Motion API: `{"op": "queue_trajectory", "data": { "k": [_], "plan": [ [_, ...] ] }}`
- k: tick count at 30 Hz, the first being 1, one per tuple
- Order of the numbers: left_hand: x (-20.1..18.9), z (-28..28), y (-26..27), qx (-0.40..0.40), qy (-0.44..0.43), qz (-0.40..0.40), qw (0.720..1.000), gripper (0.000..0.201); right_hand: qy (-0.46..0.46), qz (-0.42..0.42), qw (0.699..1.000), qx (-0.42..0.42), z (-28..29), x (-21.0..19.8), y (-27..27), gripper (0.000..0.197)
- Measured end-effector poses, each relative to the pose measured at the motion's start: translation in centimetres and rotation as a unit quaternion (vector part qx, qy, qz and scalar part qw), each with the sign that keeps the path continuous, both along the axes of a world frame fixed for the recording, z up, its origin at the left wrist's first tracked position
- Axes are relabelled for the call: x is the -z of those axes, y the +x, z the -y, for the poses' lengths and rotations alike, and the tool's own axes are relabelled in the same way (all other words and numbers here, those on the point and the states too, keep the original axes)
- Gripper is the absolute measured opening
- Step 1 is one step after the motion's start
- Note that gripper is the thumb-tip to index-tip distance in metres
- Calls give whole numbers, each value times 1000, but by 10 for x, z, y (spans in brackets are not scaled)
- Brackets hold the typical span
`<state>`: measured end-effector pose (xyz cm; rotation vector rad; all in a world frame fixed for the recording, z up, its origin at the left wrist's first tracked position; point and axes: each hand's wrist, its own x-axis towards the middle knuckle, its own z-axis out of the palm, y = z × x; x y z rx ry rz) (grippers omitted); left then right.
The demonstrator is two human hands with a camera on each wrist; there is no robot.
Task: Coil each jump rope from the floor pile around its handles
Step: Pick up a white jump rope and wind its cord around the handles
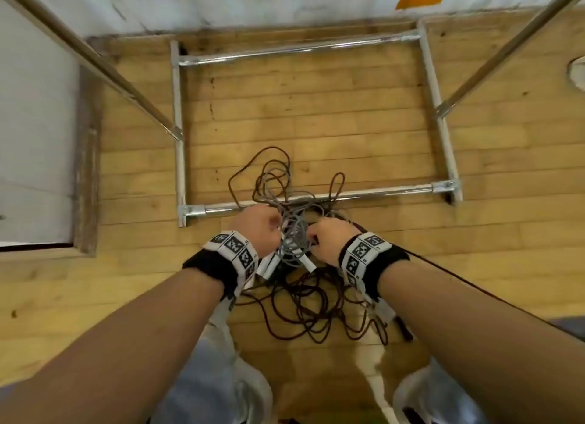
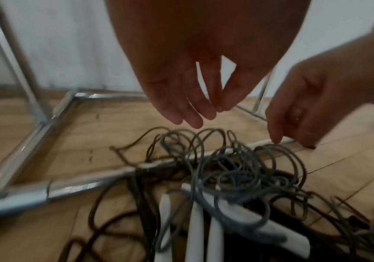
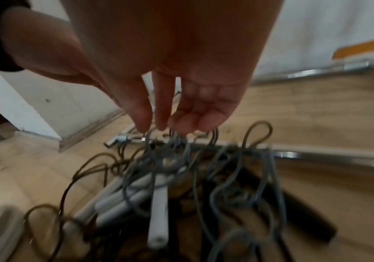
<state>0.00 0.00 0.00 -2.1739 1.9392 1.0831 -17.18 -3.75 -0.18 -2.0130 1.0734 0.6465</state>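
Note:
A tangled pile of jump ropes lies on the wooden floor. A grey rope (image 1: pixel 296 230) (image 2: pixel 233 168) (image 3: pixel 228 179) sits on top, with several white handles (image 1: pixel 269 267) (image 2: pixel 195 230) (image 3: pixel 159 212) beside it. Dark brown ropes (image 1: pixel 304 309) (image 2: pixel 100 203) spread underneath and around. My left hand (image 1: pixel 269 230) (image 2: pixel 195 115) hovers just above the pile, fingers hanging relaxed and holding nothing. My right hand (image 1: pixel 319 236) (image 3: pixel 157 125) reaches down on the pile's right side. Its fingertips touch the top grey loops, thumb and forefinger slightly apart.
A metal tube frame (image 1: pixel 316 198) lies on the floor under the far part of the pile, its uprights slanting up left and right. A black handle (image 3: pixel 293 212) lies at the pile's right. My shoes (image 1: pixel 221 392) are close below. A white wall (image 1: pixel 285 2) closes the back.

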Motion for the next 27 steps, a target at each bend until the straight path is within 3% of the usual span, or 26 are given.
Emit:
{"op": "queue_trajectory", "data": {
  "k": [4,7,10,15,19,22,27],
  "plan": [
    [32,-17,-6,75,103,29,991,46,-16,-22,999,-25,-29,32,0,35],
    [53,-30,-11,98,90,53,990,44,-96,-10,995,-8,-40,50,1,26],
    [64,-37,-15,83,54,36,994,21,-146,66,986,47,-47,53,0,23],
    [59,-36,-17,9,11,-14,1000,19,-112,162,956,219,-33,34,2,14],
    [26,-12,-15,-136,-101,-111,979,44,-141,241,934,223,-10,1,7,20],
    [-16,14,-19,-160,-155,-201,954,62,-162,309,912,216,9,-38,11,25],
    [-101,45,-27,-120,-175,-286,934,16,-203,410,856,243,26,-124,9,25]
  ]
}}
